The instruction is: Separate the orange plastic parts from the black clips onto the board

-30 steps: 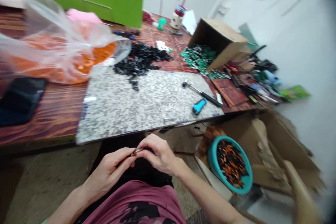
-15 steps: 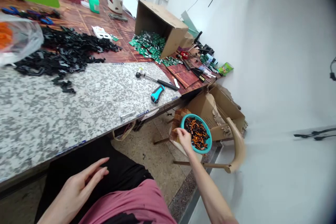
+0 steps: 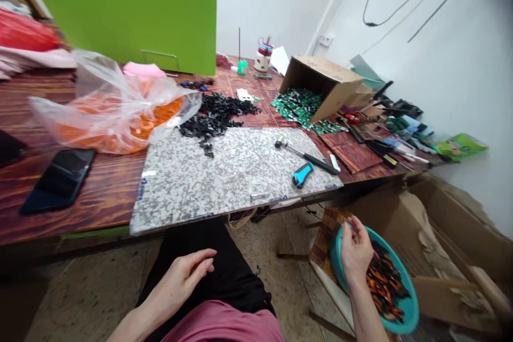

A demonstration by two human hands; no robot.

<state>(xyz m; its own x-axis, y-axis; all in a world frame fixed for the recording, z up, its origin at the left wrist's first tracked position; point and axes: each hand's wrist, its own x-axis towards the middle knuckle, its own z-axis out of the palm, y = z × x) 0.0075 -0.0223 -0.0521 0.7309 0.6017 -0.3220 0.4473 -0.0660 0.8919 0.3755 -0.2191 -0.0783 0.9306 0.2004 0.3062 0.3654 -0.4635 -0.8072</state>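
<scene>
Lower right of the frame sits a smooth, glossy teal plastic bowl (image 3: 405, 305). At centre lies a matt speckled stone slab (image 3: 236, 171) (possibly only laminate) on a glossy wood tabletop (image 3: 94, 208). Upper right, a matt brown cardboard box (image 3: 320, 77); left, a thin clear plastic bag (image 3: 100, 85).

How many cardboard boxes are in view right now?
2: one cardboard box tipped on the table beside green circuit boards, another cardboard box open behind the teal bowl. Others may be hidden.

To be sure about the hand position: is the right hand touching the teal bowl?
Cannot tell. The head view shows the right hand in front of the rim of the teal bowl, but neither contact nor a gap shows plainly.
</scene>
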